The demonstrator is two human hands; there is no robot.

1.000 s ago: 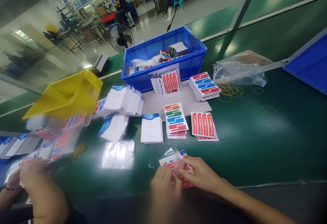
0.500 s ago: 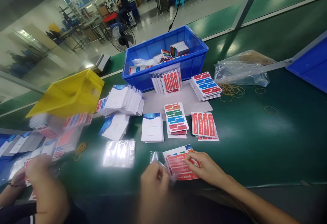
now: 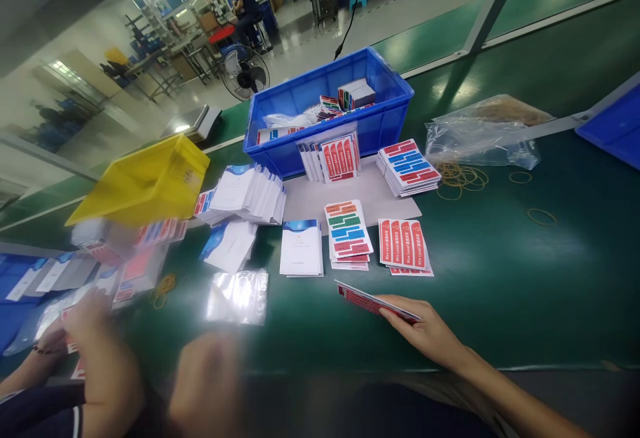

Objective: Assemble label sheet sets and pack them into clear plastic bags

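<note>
My right hand (image 3: 417,328) is closed on a thin set of red-and-white label sheets (image 3: 367,299), tilted above the green table. My left hand (image 3: 207,371) is smeared by motion at the table's front edge; its fingers cannot be made out. Beyond it lies a pile of clear plastic bags (image 3: 237,297). Behind the held sheets stand a stack of white booklets with blue tops (image 3: 301,248), a stack of multicoloured label sheets (image 3: 347,228) and a stack of red label sheets (image 3: 404,243).
A blue bin (image 3: 330,111) and a yellow bin (image 3: 145,181) stand at the back. Rubber bands (image 3: 457,178) lie by a plastic bag (image 3: 480,135) on the right. At the left, another person's hands (image 3: 85,318) work among cards.
My left hand has moved left, away from the sheets, and the clear bag that was in it is no longer discernible. My right hand has lifted and tilted the sheets nearly edge-on.
</note>
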